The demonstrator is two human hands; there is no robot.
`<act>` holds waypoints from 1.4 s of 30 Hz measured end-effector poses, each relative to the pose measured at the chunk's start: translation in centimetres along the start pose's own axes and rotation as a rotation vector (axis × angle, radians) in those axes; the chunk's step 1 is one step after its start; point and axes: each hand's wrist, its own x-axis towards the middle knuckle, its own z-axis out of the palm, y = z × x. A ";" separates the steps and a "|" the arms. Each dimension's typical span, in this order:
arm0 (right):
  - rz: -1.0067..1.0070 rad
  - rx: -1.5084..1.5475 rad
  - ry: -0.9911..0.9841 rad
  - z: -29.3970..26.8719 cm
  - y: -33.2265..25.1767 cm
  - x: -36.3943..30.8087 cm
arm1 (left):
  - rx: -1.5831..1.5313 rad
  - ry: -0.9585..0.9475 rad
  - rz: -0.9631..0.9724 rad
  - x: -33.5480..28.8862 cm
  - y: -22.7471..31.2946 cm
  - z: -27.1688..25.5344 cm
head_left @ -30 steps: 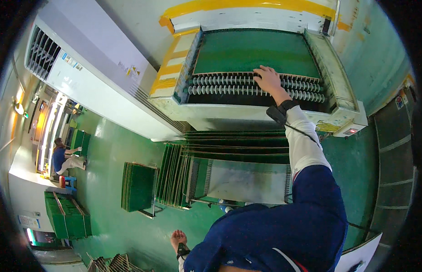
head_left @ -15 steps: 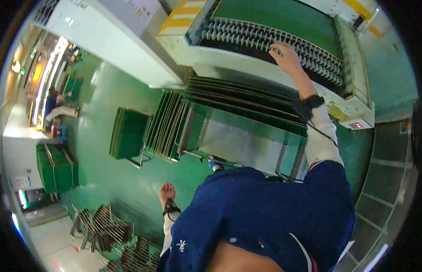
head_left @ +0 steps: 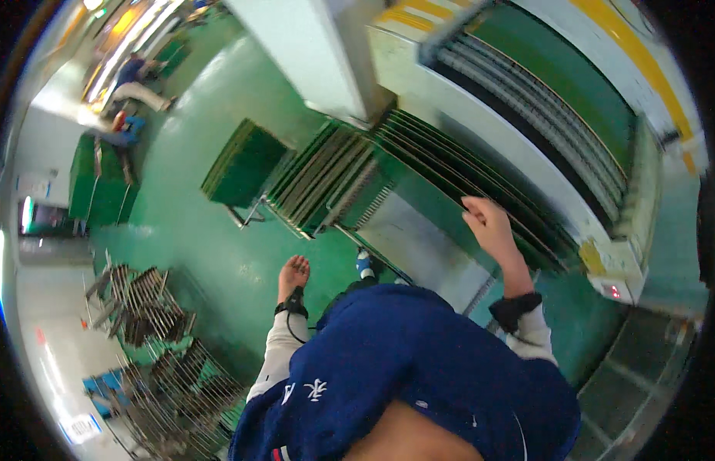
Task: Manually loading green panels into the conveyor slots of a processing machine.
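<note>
My right hand [head_left: 492, 229] hangs in the air over a rack of upright green panels [head_left: 449, 165], its thumb and fingers apart and nothing in it. Below and beside that hand is the rack's grey flat base [head_left: 423, 230] with toothed strips along its sides. My left hand [head_left: 293, 274] hangs low over the green floor, loosely open and holding nothing. Nearest to it stands a group of upright panels [head_left: 315, 180] in a wire rack. Beyond my right hand is a machine with rows of grey rollers [head_left: 538, 115] and a green panel surface [head_left: 557, 65] behind them.
A white pillar [head_left: 311, 58] stands at the far side. More green panels [head_left: 246, 161] stand left of the rack. Several metal racks [head_left: 161, 369] lie at the lower left, near a bound green stack [head_left: 100, 180]. Another person [head_left: 134, 81] works at the far left.
My right hand has left the rollers and come back over the rack. My view has turned, so machine and racks sit rotated. My left hand is slightly higher in the picture.
</note>
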 end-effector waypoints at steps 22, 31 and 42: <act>0.373 -0.730 -0.123 4.0 3.3 1.2 | 0.049 0.344 0.164 -0.4 1.5 3.5; 0.347 -0.717 -0.084 5.5 2.8 0.6 | 0.017 0.362 0.160 -1.0 2.9 1.1; 0.515 -0.742 -0.101 5.7 -0.4 1.4 | 0.057 0.405 0.172 -1.4 3.1 0.8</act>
